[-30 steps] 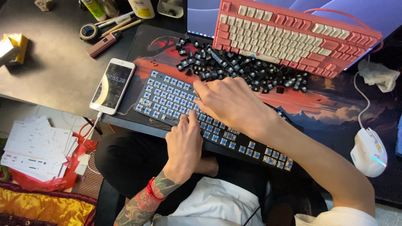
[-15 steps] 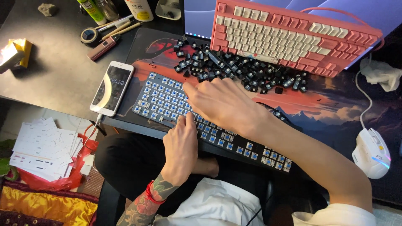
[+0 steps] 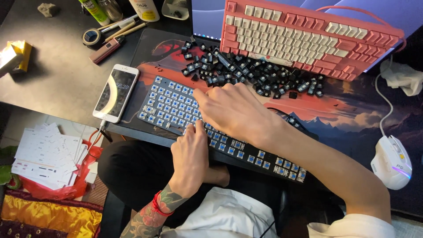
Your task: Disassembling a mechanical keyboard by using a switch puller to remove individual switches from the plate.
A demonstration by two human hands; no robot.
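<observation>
A black keyboard (image 3: pixel 176 105) with its keycaps off, showing rows of blue switches, lies at an angle on the desk's front edge. My right hand (image 3: pixel 235 110) rests palm down over its middle, fingers pointing left and pressed on the switches. My left hand (image 3: pixel 190 156) grips the keyboard's near edge from below, thumb on the front row. A pile of black keycaps (image 3: pixel 246 72) lies just beyond the keyboard. What, if anything, sits under the right fingertips is hidden.
A pink and white keyboard (image 3: pixel 308 37) leans at the back. A white phone (image 3: pixel 115 92) on a cable lies left of the bare keyboard. A white mouse (image 3: pixel 391 161) sits at right. Bottles, tools (image 3: pixel 110 31) and white paper slips (image 3: pixel 46 154) are at left.
My right hand has slid a little left across the switches. My left hand stays on the near edge. The view has shifted slightly.
</observation>
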